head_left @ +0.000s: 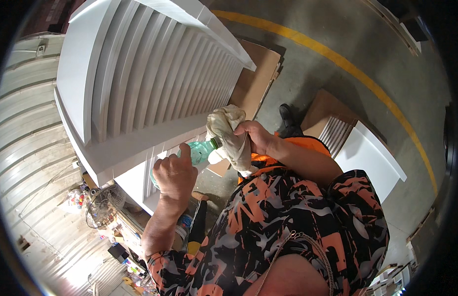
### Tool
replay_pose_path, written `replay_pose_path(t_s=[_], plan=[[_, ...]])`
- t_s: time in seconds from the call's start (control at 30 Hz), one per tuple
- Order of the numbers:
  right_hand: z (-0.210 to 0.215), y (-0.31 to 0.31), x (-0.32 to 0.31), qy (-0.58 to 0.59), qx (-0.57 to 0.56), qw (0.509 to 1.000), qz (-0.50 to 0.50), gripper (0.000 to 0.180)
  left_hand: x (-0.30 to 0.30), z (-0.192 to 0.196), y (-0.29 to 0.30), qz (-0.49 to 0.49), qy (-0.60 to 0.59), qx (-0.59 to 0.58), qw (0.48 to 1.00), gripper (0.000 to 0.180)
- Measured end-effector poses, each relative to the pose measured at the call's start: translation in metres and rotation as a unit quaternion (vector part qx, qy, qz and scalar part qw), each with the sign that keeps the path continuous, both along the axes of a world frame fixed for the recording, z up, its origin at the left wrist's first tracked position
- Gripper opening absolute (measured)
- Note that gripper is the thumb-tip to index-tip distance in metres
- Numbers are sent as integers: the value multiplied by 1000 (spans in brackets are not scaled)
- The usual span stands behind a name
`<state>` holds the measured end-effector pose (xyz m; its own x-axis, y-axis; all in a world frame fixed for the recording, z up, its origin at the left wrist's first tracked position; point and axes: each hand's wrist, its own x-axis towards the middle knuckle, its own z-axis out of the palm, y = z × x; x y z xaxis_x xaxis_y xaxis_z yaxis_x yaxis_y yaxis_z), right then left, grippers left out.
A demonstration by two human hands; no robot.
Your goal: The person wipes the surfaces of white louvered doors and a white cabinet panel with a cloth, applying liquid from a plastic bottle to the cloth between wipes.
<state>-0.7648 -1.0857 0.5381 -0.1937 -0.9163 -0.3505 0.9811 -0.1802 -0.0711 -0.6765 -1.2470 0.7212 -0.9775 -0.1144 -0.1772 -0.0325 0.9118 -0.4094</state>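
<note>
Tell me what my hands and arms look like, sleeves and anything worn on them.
Your left hand and right hand are bare, with no gloves or watch in sight. The forearms are uncovered too; the short sleeves are black, patterned with coral-orange and grey shapes.

low glare on the ribbed wall (dark, curved edges)

Green bottle in left hand

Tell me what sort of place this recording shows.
Probably a workshop or small factory: a large white slatted piece fills the upper left, a yellow line crosses the grey floor, and a ribbed wall rises at left.
</note>
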Motion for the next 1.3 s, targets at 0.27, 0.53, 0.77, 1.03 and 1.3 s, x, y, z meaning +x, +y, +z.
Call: replay_pose_path(t_s=[0.27,0.53,0.77,1.03,1.3], plan=[[-7,-1,-7,7,21,1000,-10,30,-14,4,-2,-16,-28,15,999,24],[-5,-2,-20,2,10,1000,24,31,-30,18,6,1,-74,-35,997,35],[4,-1,-25,-39,-10,999,28,37,-19,-3,0,132,-109,-62,983,34],[-97,-14,-30,-65,39,995,-61,49,107,-211,-18,426,101,432,788,53],[-215,-192,12,494,108,854,-125,42,169,-395,-8,495,158,574,633,34]])
